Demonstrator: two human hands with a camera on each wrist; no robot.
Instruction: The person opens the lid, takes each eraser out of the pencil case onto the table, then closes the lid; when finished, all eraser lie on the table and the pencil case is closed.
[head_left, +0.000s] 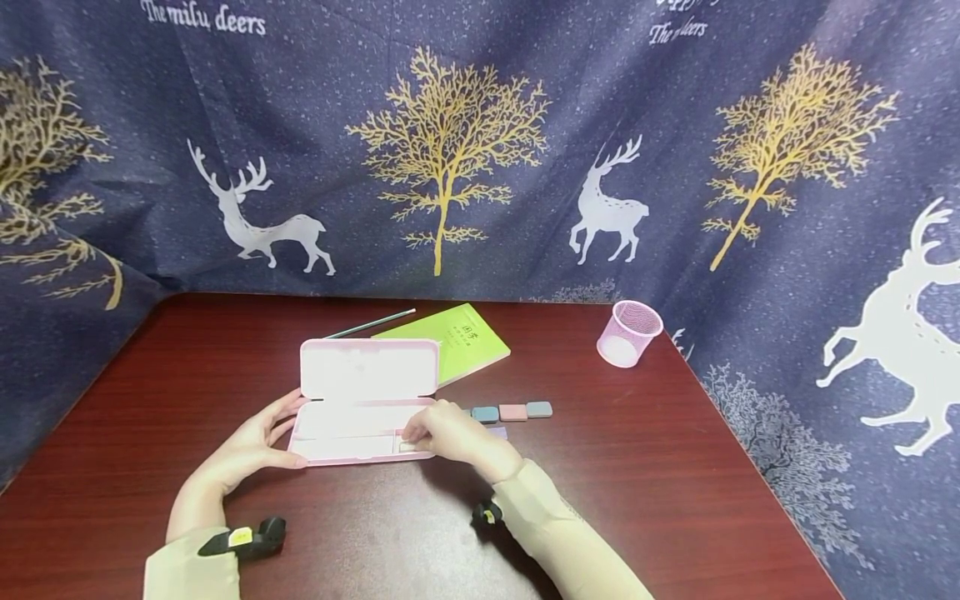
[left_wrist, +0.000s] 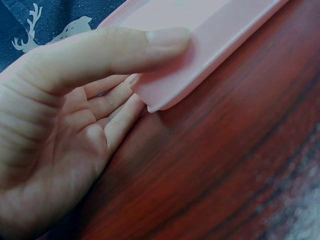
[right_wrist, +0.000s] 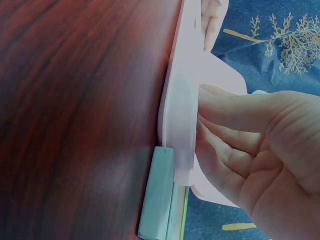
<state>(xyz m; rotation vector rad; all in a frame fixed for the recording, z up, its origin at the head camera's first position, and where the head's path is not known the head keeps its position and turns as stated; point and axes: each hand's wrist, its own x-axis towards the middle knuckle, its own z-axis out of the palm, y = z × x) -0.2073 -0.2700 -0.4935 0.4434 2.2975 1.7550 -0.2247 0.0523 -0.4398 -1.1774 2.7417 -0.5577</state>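
Observation:
A pink pencil case lies open on the table, its lid raised at the back. My left hand grips the case's left end; in the left wrist view the thumb lies over the rim and the other fingers are at the corner. My right hand reaches into the small right compartment with thumb and fingers bent together. In the right wrist view its fingertips are hidden behind the case wall, so whether they pinch something is unclear. A whitish piece shows beside them in the compartment.
Right of the case stand a blue eraser, a pink eraser and a grey eraser in a row. A purple piece lies in front. Behind are a green book, a pencil and a pink mesh cup.

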